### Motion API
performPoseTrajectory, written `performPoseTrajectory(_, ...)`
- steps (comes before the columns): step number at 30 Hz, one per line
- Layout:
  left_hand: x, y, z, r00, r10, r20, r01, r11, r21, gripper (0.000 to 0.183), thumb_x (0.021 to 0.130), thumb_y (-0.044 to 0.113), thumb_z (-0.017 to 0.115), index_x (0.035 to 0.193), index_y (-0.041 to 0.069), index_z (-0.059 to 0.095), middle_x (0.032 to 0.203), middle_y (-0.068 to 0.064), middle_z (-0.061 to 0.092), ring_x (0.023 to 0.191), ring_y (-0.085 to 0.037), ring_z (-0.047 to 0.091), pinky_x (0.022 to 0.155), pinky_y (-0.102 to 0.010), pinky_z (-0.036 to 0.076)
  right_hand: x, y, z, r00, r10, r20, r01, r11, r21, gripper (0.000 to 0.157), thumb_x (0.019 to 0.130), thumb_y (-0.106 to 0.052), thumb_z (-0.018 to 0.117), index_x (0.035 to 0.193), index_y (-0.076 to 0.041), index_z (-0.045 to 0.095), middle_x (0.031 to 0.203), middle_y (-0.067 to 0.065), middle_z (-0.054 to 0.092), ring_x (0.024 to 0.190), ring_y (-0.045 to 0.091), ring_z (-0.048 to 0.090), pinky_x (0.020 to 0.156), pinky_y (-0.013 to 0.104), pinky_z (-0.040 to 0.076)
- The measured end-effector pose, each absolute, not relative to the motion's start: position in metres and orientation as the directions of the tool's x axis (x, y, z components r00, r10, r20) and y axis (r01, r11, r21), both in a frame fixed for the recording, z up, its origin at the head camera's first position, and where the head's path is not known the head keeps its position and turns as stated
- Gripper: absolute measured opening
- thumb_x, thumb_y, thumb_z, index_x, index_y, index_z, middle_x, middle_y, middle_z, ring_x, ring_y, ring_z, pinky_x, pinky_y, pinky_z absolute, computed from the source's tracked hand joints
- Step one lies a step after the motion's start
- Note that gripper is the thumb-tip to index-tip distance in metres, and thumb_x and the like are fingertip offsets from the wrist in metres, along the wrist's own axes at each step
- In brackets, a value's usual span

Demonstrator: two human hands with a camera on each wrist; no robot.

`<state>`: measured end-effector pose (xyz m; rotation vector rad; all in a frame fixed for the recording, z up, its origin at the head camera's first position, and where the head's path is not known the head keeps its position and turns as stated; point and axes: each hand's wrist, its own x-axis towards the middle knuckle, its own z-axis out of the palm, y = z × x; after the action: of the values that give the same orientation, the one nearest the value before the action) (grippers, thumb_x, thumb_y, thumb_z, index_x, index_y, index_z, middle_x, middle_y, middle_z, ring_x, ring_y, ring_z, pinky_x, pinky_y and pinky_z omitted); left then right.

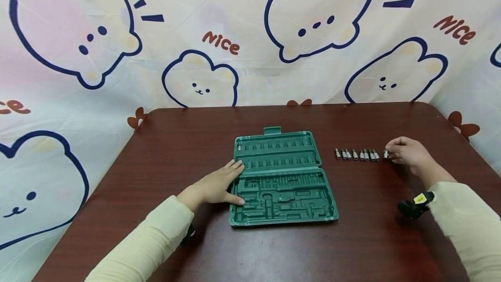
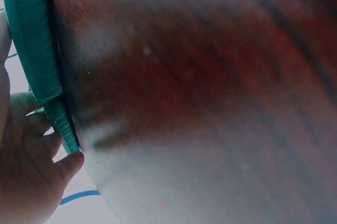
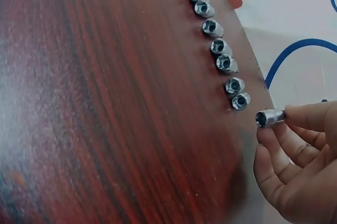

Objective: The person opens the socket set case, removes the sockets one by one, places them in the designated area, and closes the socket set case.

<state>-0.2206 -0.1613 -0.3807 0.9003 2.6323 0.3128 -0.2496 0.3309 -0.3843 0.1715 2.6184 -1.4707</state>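
Observation:
A green socket-set case (image 1: 279,177) lies opened flat on the table, its moulded slots facing up. One small socket (image 1: 239,146) sits in the top left slot. My left hand (image 1: 215,185) rests on the case's left edge with fingers spread straight; in the left wrist view the fingers lie along the green wall (image 2: 34,40). At the right, my right hand (image 1: 409,153) pinches a silver socket (image 3: 270,118) between thumb and fingertips. Beside it a row of several similar sockets (image 1: 355,155) lies on the table, their hollow ends towards the right wrist camera.
The brown wooden table (image 1: 176,142) reaches back to a white cloth (image 1: 258,82) printed with bears. At the back of the case a latch tab (image 1: 272,130) sticks out. A black wrist camera (image 1: 412,207) sits under the right sleeve.

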Motion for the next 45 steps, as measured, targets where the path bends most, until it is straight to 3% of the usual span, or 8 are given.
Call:
performPoseTrajectory(8, -0.219, -0.161, -0.380, -0.741, 0.627, -0.243, 0.547, 0.772, 0.323, 0.093, 0.072, 0.058, 0.055, 0.139, 0.008, 0.014, 0.143, -0.007, 0.006, 0.129, -0.023, -0.001, 0.098, -0.041, 0.022, -0.252, 0.330, -0.385, -0.984, 0.011, -0.176, 0.145, 0.617, -0.774, 0.032, 0.092, -0.020, 0.039, 0.106, 0.009, 0.042, 0.089, 0.012, 0.051, 0.072, 0.011, 0.050, 0.065, 0.029, 0.045)
performPoseTrajectory(15, -0.218, -0.161, -0.382, -0.749, 0.617, -0.243, 0.534, 0.778, 0.330, 0.094, 0.071, 0.058, 0.055, 0.139, 0.009, 0.014, 0.144, -0.005, 0.006, 0.130, -0.021, -0.001, 0.097, -0.041, 0.023, -0.255, 0.330, -0.386, -0.983, 0.037, -0.180, 0.163, 0.628, -0.761, 0.033, 0.091, -0.019, 0.040, 0.104, 0.011, 0.044, 0.090, 0.013, 0.052, 0.069, 0.007, 0.050, 0.063, 0.028, 0.045)
performPoseTrajectory(23, -0.217, -0.160, -0.384, -0.748, 0.617, -0.246, 0.530, 0.778, 0.338, 0.094, 0.071, 0.058, 0.055, 0.139, 0.009, 0.014, 0.144, -0.005, 0.006, 0.130, -0.021, -0.001, 0.097, -0.041, 0.023, -0.256, 0.328, -0.388, -0.979, 0.068, -0.194, 0.191, 0.643, -0.742, 0.030, 0.088, -0.019, 0.043, 0.100, 0.009, 0.049, 0.092, 0.014, 0.050, 0.075, 0.020, 0.050, 0.061, 0.029, 0.044)
performPoseTrajectory(30, -0.216, -0.160, -0.384, -0.749, 0.619, -0.237, 0.535, 0.776, 0.334, 0.094, 0.071, 0.059, 0.055, 0.139, 0.009, 0.014, 0.144, -0.004, 0.006, 0.130, -0.020, -0.001, 0.098, -0.040, 0.023, -0.255, 0.326, -0.389, -0.979, 0.087, -0.184, 0.197, 0.642, -0.741, 0.028, 0.087, -0.017, 0.045, 0.096, 0.009, 0.050, 0.087, 0.011, 0.051, 0.072, 0.019, 0.049, 0.060, 0.029, 0.044)
performPoseTrajectory(45, -0.218, -0.161, -0.381, -0.749, 0.621, -0.232, 0.543, 0.775, 0.323, 0.093, 0.072, 0.058, 0.055, 0.139, 0.009, 0.014, 0.144, -0.006, 0.007, 0.130, -0.022, 0.000, 0.098, -0.040, 0.023, -0.257, 0.317, -0.382, -0.984, 0.137, -0.116, 0.178, 0.644, -0.744, 0.033, 0.089, -0.020, 0.042, 0.101, 0.010, 0.047, 0.098, 0.022, 0.048, 0.079, 0.026, 0.051, 0.063, 0.034, 0.046)
